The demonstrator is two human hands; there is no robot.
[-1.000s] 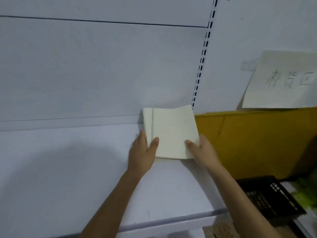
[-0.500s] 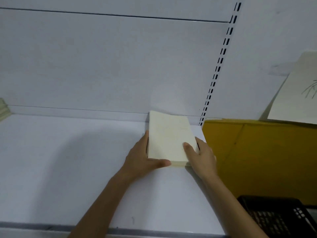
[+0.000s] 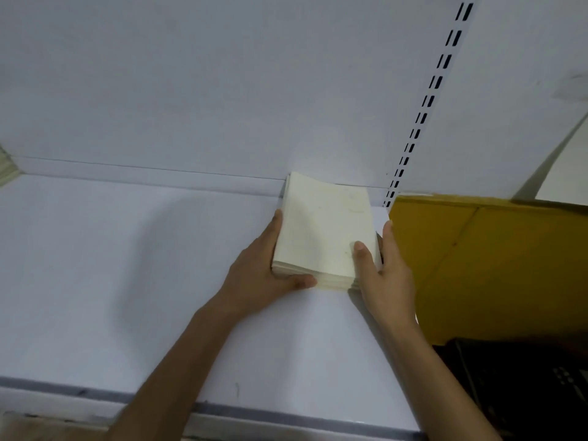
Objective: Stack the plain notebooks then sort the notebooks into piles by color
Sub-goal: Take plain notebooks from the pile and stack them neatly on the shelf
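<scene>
The white shelf (image 3: 127,297) carries the work. The stack of plain notebooks (image 3: 321,224) lies at its back right corner, its far edge touching the back panel (image 3: 222,90) and its right side near the shelf's end, where the yellow board (image 3: 493,265) begins. A black crate (image 3: 525,386) sits lower down on that side.

The main risk is the open right end. A sideways push from the left hand (image 3: 261,275) could slide the lower notebooks over that edge towards the crate. The covers look smooth and the front edges show slightly uneven layers, so an uneven squeeze would likely fan the stack out instead of squaring it. Lifting it by the top alone would probably leave the bottom copies behind.

The left hand's grip wraps the stack's left side, with the thumb hooked round the front corner. The right hand (image 3: 386,272) has its grip closed on the right side, thumb pressed on the top cover and fingers along the edge.

By count there is one shelf, one back panel, one yellow board, one crate and one slotted upright (image 3: 423,103). One stack is in hand, all cream, of several notebooks that are too thin to number. A sliver of one second pile (image 3: 5,167) shows at the far left edge. Two hands are at work.
</scene>
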